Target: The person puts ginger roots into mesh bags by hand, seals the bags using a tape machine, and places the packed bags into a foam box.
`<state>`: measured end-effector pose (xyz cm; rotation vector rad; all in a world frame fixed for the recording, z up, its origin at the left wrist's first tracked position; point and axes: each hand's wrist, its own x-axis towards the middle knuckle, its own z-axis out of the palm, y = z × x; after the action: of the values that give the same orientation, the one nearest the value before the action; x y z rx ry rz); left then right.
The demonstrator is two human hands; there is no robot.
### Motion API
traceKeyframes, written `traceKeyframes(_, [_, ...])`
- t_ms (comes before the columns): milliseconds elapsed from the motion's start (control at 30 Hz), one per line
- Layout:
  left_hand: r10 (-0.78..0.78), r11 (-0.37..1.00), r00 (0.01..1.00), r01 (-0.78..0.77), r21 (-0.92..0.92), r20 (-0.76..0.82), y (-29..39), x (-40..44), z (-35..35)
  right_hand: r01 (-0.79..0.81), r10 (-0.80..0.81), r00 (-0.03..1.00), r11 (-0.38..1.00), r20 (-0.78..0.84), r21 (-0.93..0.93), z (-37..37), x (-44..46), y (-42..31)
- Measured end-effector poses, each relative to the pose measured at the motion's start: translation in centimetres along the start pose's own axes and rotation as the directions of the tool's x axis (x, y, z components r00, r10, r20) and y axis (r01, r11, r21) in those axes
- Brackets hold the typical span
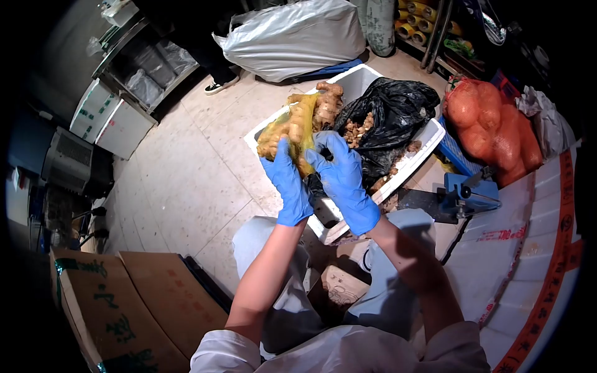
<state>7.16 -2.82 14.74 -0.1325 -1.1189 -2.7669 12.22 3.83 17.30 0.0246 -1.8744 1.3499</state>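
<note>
Over a white foam box (pixel 360 79), a yellow net bag (pixel 301 121) of ginger is held up between two blue-gloved hands.
The bag is gripped along its near side by the fingers of the left hand (pixel 289 186), while those of the right hand (pixel 345 177) are curled narrow at its edge; whether netting is pinched there cannot be told. Ginger is already in the net, and a large ginger root (pixel 328 105) is seen just beside it; small loose pieces (pixel 357 130) are left in the box by a black plastic bag (pixel 398 102), so the work is judged to be only partway done. Green handwritten characters are borne by the brown cardboard (pixel 171 292) at lower left, and red tape (pixel 550 292) printed with Chinese characters is stretched along white foam at right; no brand can be read with certainty.
</note>
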Motion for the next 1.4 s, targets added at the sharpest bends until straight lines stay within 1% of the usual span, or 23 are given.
traceKeyframes(33, [0.001,1.000,1.000,-0.001,0.002,-0.002,-0.1,0.2,-0.3,-0.001,0.001,1.000,1.000,0.001,0.002,0.0,-0.3,-0.1])
traceKeyframes(100, [-0.015,1.000,0.998,0.015,0.000,-0.067,-0.2,0.4,-0.7,-0.369,0.358,0.924,0.928,0.133,0.061,-0.2,-1.0,-0.2])
traceKeyframes(167, [-0.059,0.997,0.998,0.057,-0.043,-0.038,-0.1,0.5,-1.1,-0.368,0.351,0.926,0.920,0.136,0.135,-0.3,-1.1,-0.4])
traceKeyframes(233, [-0.102,0.991,0.995,0.101,-0.086,-0.007,-0.2,0.7,-1.7,-0.555,0.510,0.825,0.811,0.242,0.185,-0.5,-1.3,-0.1])
traceKeyframes(300, [-0.266,0.930,0.964,0.264,-0.254,0.029,-0.2,1.1,-2.1,-0.536,0.513,0.832,0.841,0.211,0.067,-0.5,-1.5,0.5])
traceKeyframes(333, [-0.315,0.906,0.947,0.322,-0.275,0.070,0.2,0.9,-2.1,-0.515,0.515,0.838,0.856,0.179,-0.050,-0.5,-1.6,0.6])
traceKeyframes(367, [-0.315,0.906,0.947,0.322,-0.275,0.069,0.2,1.1,-2.3,-0.515,0.515,0.838,0.856,0.180,-0.050,-0.8,-1.7,0.4])
traceKeyframes(467, [-0.325,0.918,0.944,0.329,-0.220,0.054,0.5,1.4,-2.6,-0.450,0.490,0.843,0.869,0.223,-0.207,-1.8,-1.2,-1.1])
traceKeyframes(533, [-0.197,0.980,0.980,0.196,0.043,0.026,1.5,0.8,-1.7,-0.558,0.584,0.750,0.811,0.312,-0.176,-2.6,-1.1,-0.7])
traceKeyframes(567, [-0.197,0.980,0.980,0.196,0.043,0.026,1.5,1.0,-2.1,-0.592,0.611,0.715,0.788,0.341,-0.169,-3.0,-1.0,-0.5])
traceKeyframes(633, [-0.338,0.940,0.932,0.342,-0.011,0.128,2.3,1.8,-2.9,-0.370,0.380,0.827,0.923,0.414,-0.108,-3.6,-0.6,-0.2])
traceKeyframes(667, [-0.366,0.928,0.918,0.373,-0.016,0.152,2.6,1.8,-3.2,0.067,-0.001,0.921,0.985,0.389,-0.156,-4.0,-0.2,0.6])
traceKeyframes(700, [-0.368,0.927,0.917,0.374,-0.013,0.152,2.9,1.7,-3.0,0.064,0.001,0.922,0.986,0.387,-0.155,-4.1,-0.2,0.4])
traceKeyframes(767, [-0.451,0.878,0.871,0.472,-0.080,0.196,3.4,1.6,-2.9,-0.116,0.079,0.934,0.990,0.348,0.085,-4.5,0.1,-0.6])
traceKeyframes(900, [-0.457,0.884,0.867,0.467,-0.005,0.200,3.5,1.7,-3.5,0.030,0.008,0.924,0.995,0.382,-0.095,-6.7,0.4,-0.2])
traceKeyframes(933, [-0.459,0.878,0.865,0.476,-0.045,0.205,3.4,1.7,-3.6,0.091,-0.066,0.946,0.994,0.316,-0.065,-6.8,0.5,-0.1])
traceKeyframes(1100, [-0.417,0.908,0.893,0.416,0.041,0.173,3.0,2.3,-4.7,-0.089,0.106,0.985,0.988,0.136,-0.129,-8.5,1.8,0.3])
traceKeyframes(1167, [-0.400,0.913,0.896,0.369,0.176,0.194,3.7,2.3,-4.4,-0.109,0.109,0.994,0.994,0.008,0.023,-8.9,2.5,1.0])
traceKeyframes(1233, [-0.403,0.908,0.895,0.365,0.204,0.192,4.1,2.5,-4.5,-0.133,0.133,0.991,0.989,0.005,0.059,-8.9,2.5,0.5])
traceKeyframes(1300, [-0.379,0.872,0.903,0.275,0.405,0.201,4.0,2.7,-5.3,0.000,0.049,0.968,0.980,0.247,-0.198,-8.7,1.7,-0.8])
traceKeyframes(1333, [-0.397,0.861,0.893,0.281,0.423,0.214,4.0,2.7,-5.6,0.148,-0.102,0.951,0.979,0.292,-0.137,-8.1,1.3,-1.0])
traceKeyframes(1367, [-0.399,0.861,0.890,0.282,0.422,0.219,4.1,2.6,-5.8,0.181,-0.130,0.943,0.973,0.308,-0.142,-8.2,1.0,-1.5])
traceKeyframes(1400, [-0.423,0.853,0.876,0.298,0.430,0.232,4.3,2.6,-6.0,0.039,-0.016,0.968,0.995,0.252,-0.088,-8.6,1.2,-1.9])
